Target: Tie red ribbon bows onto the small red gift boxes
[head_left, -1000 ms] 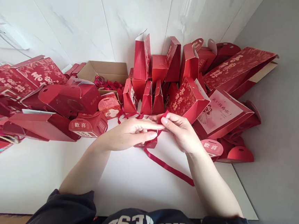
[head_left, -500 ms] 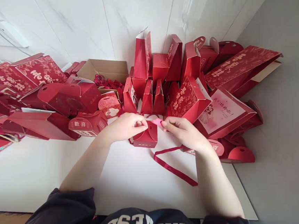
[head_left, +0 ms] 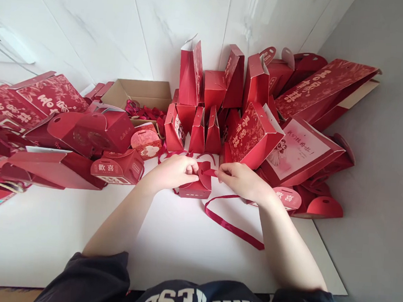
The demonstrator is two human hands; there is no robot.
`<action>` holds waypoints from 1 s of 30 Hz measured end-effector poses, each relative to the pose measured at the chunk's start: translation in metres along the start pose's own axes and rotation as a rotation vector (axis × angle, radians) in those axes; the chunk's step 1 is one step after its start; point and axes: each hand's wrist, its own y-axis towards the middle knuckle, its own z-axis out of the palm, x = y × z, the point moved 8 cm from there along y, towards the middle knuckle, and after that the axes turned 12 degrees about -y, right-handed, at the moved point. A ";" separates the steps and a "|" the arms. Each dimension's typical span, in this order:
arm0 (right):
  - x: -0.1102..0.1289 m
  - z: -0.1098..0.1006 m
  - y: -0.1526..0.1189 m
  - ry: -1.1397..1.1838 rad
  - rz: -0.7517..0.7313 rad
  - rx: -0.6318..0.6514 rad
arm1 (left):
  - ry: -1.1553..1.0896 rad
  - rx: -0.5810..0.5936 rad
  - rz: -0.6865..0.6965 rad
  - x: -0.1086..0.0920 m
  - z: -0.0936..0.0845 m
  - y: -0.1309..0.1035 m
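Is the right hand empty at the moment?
No, the right hand pinches a red ribbon beside the top of the small red box.

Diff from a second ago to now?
Left hand drew back leftward, its fingers now curled at the small red box, whose top has come into view; whether they grip anything is unclear. The loose ribbon on the table now bends back towards the right hand. Unchanged: the right hand still pinches ribbon; the surrounding red boxes stay put.
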 end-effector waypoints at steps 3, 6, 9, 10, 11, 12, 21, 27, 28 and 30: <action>-0.001 0.008 0.005 0.009 -0.020 0.029 | 0.006 -0.005 -0.010 0.000 -0.001 0.000; 0.000 0.016 0.012 0.009 -0.081 0.029 | 0.070 -0.011 -0.007 0.001 -0.002 0.000; 0.002 0.023 0.017 0.023 -0.134 0.021 | 0.127 -0.015 0.012 0.002 -0.002 0.001; 0.002 0.025 0.019 0.030 -0.143 0.026 | 0.131 -0.013 0.017 0.002 -0.002 0.001; 0.002 0.027 0.020 0.035 -0.151 0.035 | 0.128 -0.011 0.021 0.001 -0.002 0.001; 0.003 0.028 0.020 0.038 -0.158 0.040 | 0.122 -0.006 0.024 0.000 -0.002 0.002; 0.005 0.026 0.018 0.050 -0.183 0.021 | -0.041 -0.030 0.024 0.004 -0.007 0.003; 0.004 0.025 0.018 0.040 -0.184 0.012 | -0.082 -0.026 -0.005 0.009 -0.008 0.004; 0.004 0.025 0.018 0.037 -0.188 0.011 | -0.081 -0.024 0.006 0.007 -0.007 0.004; 0.005 0.024 0.018 0.037 -0.192 0.011 | -0.075 -0.024 0.024 0.005 -0.007 0.004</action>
